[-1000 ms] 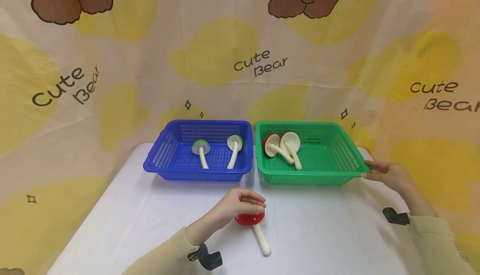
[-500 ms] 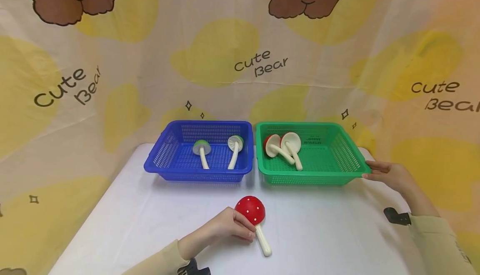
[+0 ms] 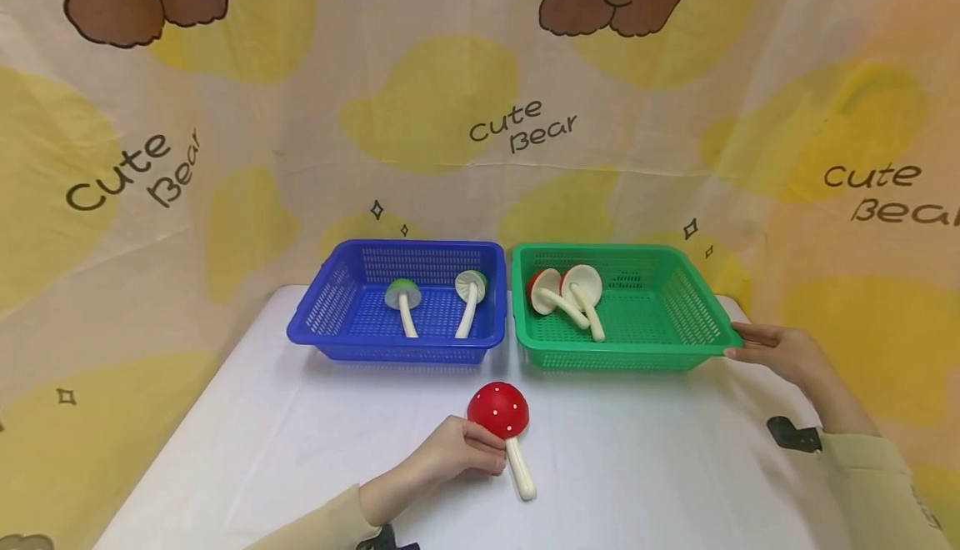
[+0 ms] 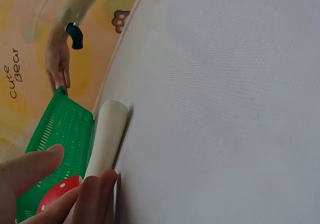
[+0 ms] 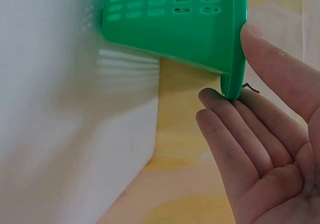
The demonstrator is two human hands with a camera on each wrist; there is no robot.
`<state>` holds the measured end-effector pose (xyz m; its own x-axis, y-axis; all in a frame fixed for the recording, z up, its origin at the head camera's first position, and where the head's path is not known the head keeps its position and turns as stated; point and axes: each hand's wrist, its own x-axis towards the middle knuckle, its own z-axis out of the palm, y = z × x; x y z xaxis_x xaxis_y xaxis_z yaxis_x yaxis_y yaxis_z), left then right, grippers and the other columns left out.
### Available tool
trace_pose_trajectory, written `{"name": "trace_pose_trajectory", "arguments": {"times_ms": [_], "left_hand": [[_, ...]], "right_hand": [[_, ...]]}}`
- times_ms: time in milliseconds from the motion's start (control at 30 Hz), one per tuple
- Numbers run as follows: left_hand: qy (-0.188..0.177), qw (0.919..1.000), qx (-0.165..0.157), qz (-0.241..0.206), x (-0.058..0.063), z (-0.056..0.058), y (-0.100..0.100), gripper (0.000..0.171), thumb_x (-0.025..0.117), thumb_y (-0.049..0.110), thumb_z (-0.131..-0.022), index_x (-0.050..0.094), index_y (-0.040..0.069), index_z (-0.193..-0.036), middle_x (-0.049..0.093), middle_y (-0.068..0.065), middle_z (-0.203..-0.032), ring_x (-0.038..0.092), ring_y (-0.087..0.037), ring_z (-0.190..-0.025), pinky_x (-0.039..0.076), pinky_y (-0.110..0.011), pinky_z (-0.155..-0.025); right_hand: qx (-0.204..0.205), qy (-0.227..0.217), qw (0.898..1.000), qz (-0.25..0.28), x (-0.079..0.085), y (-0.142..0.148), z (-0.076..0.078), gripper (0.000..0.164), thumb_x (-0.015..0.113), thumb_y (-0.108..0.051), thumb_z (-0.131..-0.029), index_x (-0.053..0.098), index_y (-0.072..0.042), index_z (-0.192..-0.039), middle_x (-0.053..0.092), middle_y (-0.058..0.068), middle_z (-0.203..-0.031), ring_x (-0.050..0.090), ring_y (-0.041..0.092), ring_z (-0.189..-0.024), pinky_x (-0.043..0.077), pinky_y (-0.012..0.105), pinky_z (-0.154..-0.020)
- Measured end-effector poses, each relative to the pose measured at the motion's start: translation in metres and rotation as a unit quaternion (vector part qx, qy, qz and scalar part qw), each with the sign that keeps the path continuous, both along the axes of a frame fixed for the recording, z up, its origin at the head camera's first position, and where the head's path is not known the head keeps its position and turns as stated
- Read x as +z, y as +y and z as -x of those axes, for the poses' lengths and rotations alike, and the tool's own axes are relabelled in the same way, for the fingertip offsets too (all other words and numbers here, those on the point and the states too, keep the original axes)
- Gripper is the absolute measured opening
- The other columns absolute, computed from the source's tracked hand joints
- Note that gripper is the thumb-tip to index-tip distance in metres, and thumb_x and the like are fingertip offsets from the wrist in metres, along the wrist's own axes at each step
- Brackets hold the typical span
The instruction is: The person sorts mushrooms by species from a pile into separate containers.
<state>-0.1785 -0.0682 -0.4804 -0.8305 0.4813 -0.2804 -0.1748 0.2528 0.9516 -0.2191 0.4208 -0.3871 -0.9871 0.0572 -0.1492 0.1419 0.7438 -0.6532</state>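
A toy mushroom (image 3: 498, 408) with a white-spotted red cap and cream stem lies on the white table. At its left side my left hand (image 3: 457, 448) touches it where cap and stem meet. In the left wrist view its fingertips (image 4: 90, 189) reach the stem (image 4: 107, 134), while the thumb (image 4: 50, 159) stands apart from it. On the far right my right hand (image 3: 783, 354) pinches the rim of the green basket (image 3: 622, 348), thumb (image 5: 275, 59) on one side and fingers beneath. Two red-capped mushrooms (image 3: 585, 287) lie inside that basket.
A blue basket (image 3: 397, 348) stands left of the green one, with two green-capped mushrooms (image 3: 405, 296) lying in it. A printed cloth (image 3: 420, 117) hangs close behind both baskets. White table surface (image 3: 637, 450) extends in front of the green basket.
My left hand has dropped from above the red cap to the mushroom's left side. Over the last half second the mushroom has shifted slightly up and left. The right hand has not moved.
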Motion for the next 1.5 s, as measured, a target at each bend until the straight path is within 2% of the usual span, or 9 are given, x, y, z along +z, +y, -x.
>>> {"name": "trace_pose_trajectory", "arguments": {"times_ms": [267, 467, 567, 667, 900, 1233, 1500], "left_hand": [[-0.016, 0.9991, 0.039, 0.002, 0.0, -0.001, 0.011, 0.022, 0.075, 0.006, -0.077, 0.073, -0.002, -0.097, 0.072, -0.011, -0.085, 0.072, -0.022, -0.074, 0.06, -0.032, -0.071], [-0.085, 0.9941, 0.062, -0.028, 0.004, -0.005, 0.009, 0.02, 0.072, 0.004, -0.08, 0.071, -0.007, -0.097, 0.073, -0.017, -0.086, 0.073, -0.026, -0.076, 0.059, -0.033, -0.072], [-0.112, 0.9899, 0.069, -0.053, 0.0, -0.006, 0.009, 0.02, 0.071, 0.004, -0.082, 0.07, -0.009, -0.098, 0.073, -0.019, -0.087, 0.073, -0.025, -0.076, 0.059, -0.034, -0.072], [-0.123, 0.9867, 0.069, -0.08, -0.005, -0.007, 0.011, 0.021, 0.069, 0.003, -0.083, 0.069, -0.011, -0.098, 0.072, -0.02, -0.087, 0.073, -0.025, -0.076, 0.059, -0.036, -0.074], [-0.104, 0.986, 0.089, -0.095, -0.01, -0.005, 0.015, 0.025, 0.069, 0.002, -0.081, 0.067, -0.012, -0.102, 0.072, -0.018, -0.088, 0.072, -0.021, -0.076, 0.059, -0.034, -0.074], [-0.075, 0.9857, 0.123, -0.087, -0.002, 0.003, 0.016, 0.032, 0.067, 0.003, -0.082, 0.062, -0.01, -0.11, 0.071, -0.01, -0.092, 0.069, -0.015, -0.082, 0.058, -0.034, -0.083], [-0.077, 0.9827, 0.14, -0.094, -0.005, 0.009, 0.024, 0.031, 0.067, 0.001, -0.082, 0.06, -0.014, -0.109, 0.069, -0.009, -0.088, 0.071, -0.018, -0.08, 0.057, -0.036, -0.083]], "right_hand": [[0.005, 0.008, 1.0, -0.004, 0.0, 0.002, 0.0, 0.079, 0.065, -0.045, -0.087, 0.035, 0.001, -0.144, 0.049, 0.03, -0.131, 0.034, 0.055, -0.127, 0.037, 0.067, -0.092], [0.002, -0.002, 1.0, -0.002, 0.0, 0.001, 0.0, 0.082, 0.065, -0.048, -0.086, 0.034, 0.001, -0.144, 0.047, 0.03, -0.133, 0.031, 0.056, -0.128, 0.035, 0.069, -0.092], [0.004, 0.002, 1.0, -0.003, -0.001, 0.001, -0.001, 0.081, 0.065, -0.046, -0.086, 0.035, 0.001, -0.144, 0.048, 0.03, -0.133, 0.033, 0.055, -0.128, 0.036, 0.068, -0.092], [0.006, 0.007, 1.0, -0.005, -0.001, 0.002, 0.0, 0.079, 0.065, -0.045, -0.087, 0.035, 0.002, -0.143, 0.048, 0.03, -0.132, 0.035, 0.055, -0.127, 0.037, 0.067, -0.091], [0.004, 0.0, 1.0, 0.0, -0.002, 0.002, 0.002, 0.083, 0.066, -0.049, -0.085, 0.035, 0.001, -0.144, 0.047, 0.03, -0.133, 0.032, 0.056, -0.127, 0.035, 0.068, -0.092], [0.001, 0.003, 1.0, -0.007, -0.003, 0.002, 0.002, 0.083, 0.066, -0.049, -0.084, 0.036, -0.001, -0.144, 0.049, 0.028, -0.133, 0.03, 0.056, -0.128, 0.036, 0.067, -0.092], [0.002, -0.003, 1.0, -0.005, 0.0, 0.0, 0.001, 0.084, 0.066, -0.05, -0.084, 0.034, -0.001, -0.145, 0.05, 0.026, -0.133, 0.029, 0.056, -0.13, 0.037, 0.066, -0.093]]}}
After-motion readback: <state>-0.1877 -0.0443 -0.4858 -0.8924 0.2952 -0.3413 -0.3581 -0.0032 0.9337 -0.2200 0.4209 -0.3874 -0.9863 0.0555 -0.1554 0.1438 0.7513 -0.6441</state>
